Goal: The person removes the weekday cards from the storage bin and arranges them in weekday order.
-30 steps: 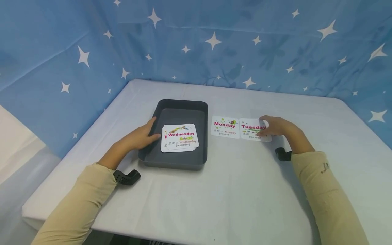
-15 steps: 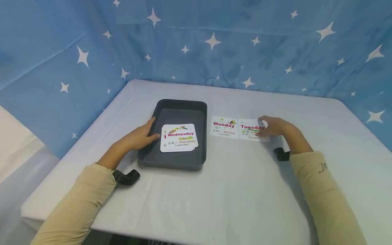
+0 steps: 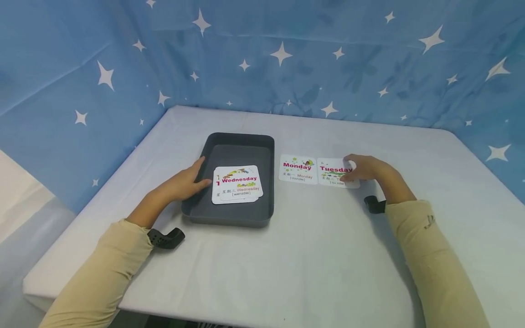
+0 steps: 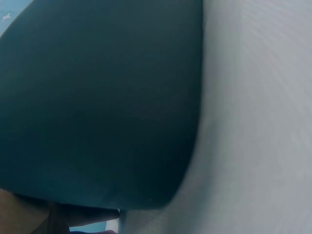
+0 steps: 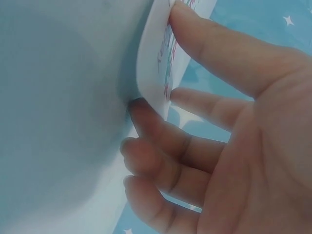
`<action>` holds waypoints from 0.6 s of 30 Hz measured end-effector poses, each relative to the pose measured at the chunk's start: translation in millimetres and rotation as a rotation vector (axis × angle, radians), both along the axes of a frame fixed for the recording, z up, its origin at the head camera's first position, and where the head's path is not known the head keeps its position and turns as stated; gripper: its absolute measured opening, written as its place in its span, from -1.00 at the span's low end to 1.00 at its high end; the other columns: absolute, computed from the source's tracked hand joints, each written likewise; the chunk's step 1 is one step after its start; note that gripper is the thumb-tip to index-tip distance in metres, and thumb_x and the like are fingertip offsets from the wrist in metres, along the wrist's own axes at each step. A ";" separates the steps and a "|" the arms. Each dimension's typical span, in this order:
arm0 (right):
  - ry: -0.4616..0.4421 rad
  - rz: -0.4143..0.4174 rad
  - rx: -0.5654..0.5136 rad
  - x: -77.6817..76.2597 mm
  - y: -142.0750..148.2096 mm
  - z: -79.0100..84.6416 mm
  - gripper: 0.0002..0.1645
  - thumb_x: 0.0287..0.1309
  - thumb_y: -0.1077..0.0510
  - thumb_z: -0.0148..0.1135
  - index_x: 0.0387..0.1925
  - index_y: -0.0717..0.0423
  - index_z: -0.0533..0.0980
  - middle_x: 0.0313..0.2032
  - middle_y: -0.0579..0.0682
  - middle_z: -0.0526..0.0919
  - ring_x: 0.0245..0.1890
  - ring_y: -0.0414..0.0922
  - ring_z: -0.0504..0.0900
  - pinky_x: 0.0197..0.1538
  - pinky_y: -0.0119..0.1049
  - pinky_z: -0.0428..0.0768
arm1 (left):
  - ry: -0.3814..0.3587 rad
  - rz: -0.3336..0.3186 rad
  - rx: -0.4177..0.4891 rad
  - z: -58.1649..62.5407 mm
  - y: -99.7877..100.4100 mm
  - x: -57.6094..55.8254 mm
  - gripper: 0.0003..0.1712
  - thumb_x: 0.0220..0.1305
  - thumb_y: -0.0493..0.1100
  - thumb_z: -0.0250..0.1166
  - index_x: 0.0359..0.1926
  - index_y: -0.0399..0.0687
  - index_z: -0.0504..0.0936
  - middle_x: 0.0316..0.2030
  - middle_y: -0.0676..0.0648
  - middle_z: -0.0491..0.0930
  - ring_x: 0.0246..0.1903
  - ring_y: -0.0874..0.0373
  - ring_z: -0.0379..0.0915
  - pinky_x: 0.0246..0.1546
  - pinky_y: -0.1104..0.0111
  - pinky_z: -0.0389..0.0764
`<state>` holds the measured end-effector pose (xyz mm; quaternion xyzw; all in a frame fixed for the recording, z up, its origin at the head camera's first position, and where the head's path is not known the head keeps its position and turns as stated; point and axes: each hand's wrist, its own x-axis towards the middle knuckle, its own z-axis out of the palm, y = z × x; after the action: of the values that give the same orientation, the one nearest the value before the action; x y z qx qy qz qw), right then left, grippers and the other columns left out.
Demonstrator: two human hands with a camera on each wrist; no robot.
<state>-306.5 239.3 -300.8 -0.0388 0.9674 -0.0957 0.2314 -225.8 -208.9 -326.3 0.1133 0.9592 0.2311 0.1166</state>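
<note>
My left hand (image 3: pixel 183 183) holds the left wall of a dark grey rectangular tray (image 3: pixel 232 218); its thumb reaches over the rim. The tray's dark outer side (image 4: pixel 107 97) fills much of the left wrist view, hiding most of that hand. Inside the tray lies a small stack of white cards, topped by a Wednesday card (image 3: pixel 241 183). To the right of the tray, a Monday card (image 3: pixel 298 169) and a Tuesday card (image 3: pixel 330 172) lie side by side. My right hand (image 3: pixel 368 168) holds the Tuesday card at its right end, thumb (image 5: pixel 219 46) on the card and a fingertip at its corner.
A white cloth covers the table (image 3: pixel 320 264). Behind and to the left hangs a blue curtain (image 3: pixel 303 82) with white stars. Black devices sit at both wrists, one by the left sleeve (image 3: pixel 166 238) and one by the right sleeve (image 3: pixel 374 204).
The whole head view has shifted slightly to the left. Hands, tray and cards keep their places relative to one another.
</note>
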 end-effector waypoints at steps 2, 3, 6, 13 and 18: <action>-0.012 0.004 -0.004 0.3 -0.2 2.5 0.00 0.06 -0.13 0.22 0.35 0.22 -0.03 0.25 0.41 0.09 0.16 0.32 0.17 0.18 0.33 0.14 | -0.002 -0.003 -0.003 1.4 -0.1 -0.1 -0.13 0.37 0.00 -0.05 0.39 -0.32 -0.37 0.38 -0.39 -0.20 0.33 -0.30 -0.15 0.30 -0.08 0.01; -0.011 0.005 -0.001 0.2 -0.4 3.6 -0.01 0.06 -0.13 0.22 0.34 0.22 -0.03 0.25 0.40 0.10 0.15 0.31 0.19 0.18 0.32 0.15 | -0.001 -0.005 -0.004 2.1 0.0 -0.3 -0.12 0.37 0.01 -0.05 0.39 -0.32 -0.36 0.38 -0.39 -0.20 0.33 -0.30 -0.14 0.30 -0.08 0.01; -0.003 0.006 0.005 1.1 0.1 3.6 -0.01 0.06 -0.14 0.22 0.34 0.21 -0.01 0.24 0.41 0.12 0.14 0.30 0.20 0.18 0.32 0.15 | 0.007 -0.006 -0.001 1.5 0.4 -1.2 -0.13 0.37 0.01 -0.05 0.39 -0.32 -0.36 0.38 -0.39 -0.20 0.34 -0.29 -0.14 0.30 -0.08 0.01; -0.018 -0.010 -0.002 0.8 0.7 2.0 0.01 0.03 -0.13 0.25 0.34 0.22 -0.01 0.24 0.37 0.15 0.15 0.27 0.22 0.20 0.30 0.15 | 0.002 -0.006 -0.006 -0.5 0.3 -0.7 -0.12 0.37 0.01 -0.05 0.39 -0.32 -0.36 0.38 -0.39 -0.20 0.33 -0.30 -0.14 0.30 -0.08 0.01; -0.005 0.001 0.009 0.3 0.2 0.8 -0.01 0.04 -0.13 0.24 0.34 0.21 0.00 0.23 0.38 0.15 0.13 0.28 0.21 0.19 0.33 0.13 | -0.001 0.005 -0.004 -0.5 0.1 0.1 -0.12 0.37 0.01 -0.05 0.39 -0.30 -0.36 0.38 -0.39 -0.19 0.34 -0.30 -0.15 0.30 -0.08 0.01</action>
<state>-306.2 239.5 -300.0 -0.0377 0.9672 -0.0912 0.2341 -225.6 -208.8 -326.8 0.1106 0.9599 0.2294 0.1169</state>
